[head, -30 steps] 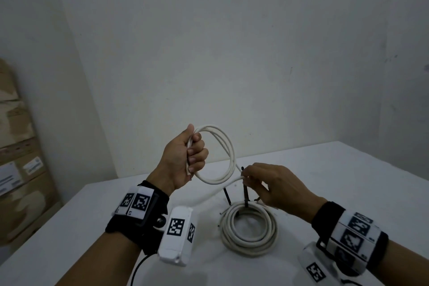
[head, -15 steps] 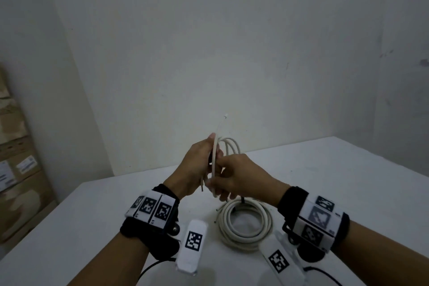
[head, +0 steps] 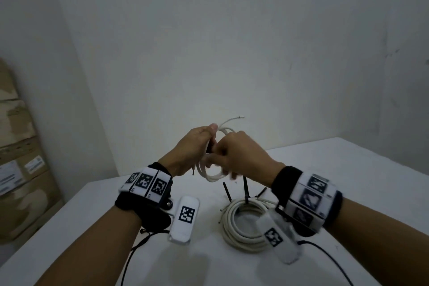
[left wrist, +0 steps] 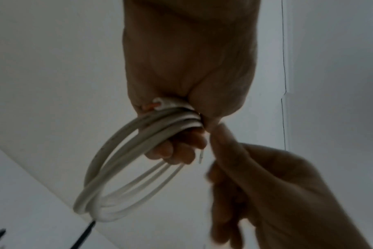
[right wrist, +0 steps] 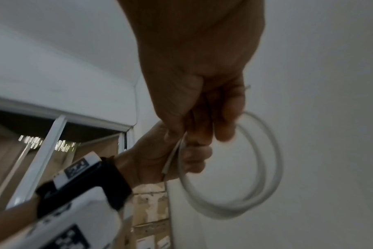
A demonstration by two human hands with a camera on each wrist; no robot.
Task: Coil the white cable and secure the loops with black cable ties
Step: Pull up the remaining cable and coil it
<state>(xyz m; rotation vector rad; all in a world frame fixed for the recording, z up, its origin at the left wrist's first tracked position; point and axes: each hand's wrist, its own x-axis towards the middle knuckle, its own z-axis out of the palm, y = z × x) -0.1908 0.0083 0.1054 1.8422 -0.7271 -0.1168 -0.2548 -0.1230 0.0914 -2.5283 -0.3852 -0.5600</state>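
Over the table (head: 69,227), mid-air at centre, both hands are working one small coil (head: 210,175) of white cable. Left to right: boxes (head: 16,146) stacked against the far-left wall; left hand (head: 192,151) with fingers curled round the gathered loops, thumb on top, clamping them at one spot; right hand (head: 241,155) just beside it, touching the same bundle, fingers curled and pinching near the clamp point, but blur stops me telling whether it holds a cable strand or a tie. Cable end (head: 240,117) sticks up free above the hands; a second cut end shows at the left hand's grip in the left wrist view. Step in hand: coiling is about done, last tail being tucked, no tie on this coil that I can see. Next move calls for the left hand to hold the loops tight while the right fetches a tie, wraps it round the bundle and threads it; letting go early would spring the loops. Counts: two hands, two coils: the held one, about three or four loops, and a bigger finished coil (head: 234,232) flat on the table under the right wrist. Three black tie tails (head: 246,189) stand up from that coil's far side. Loose ties: none I can make out.
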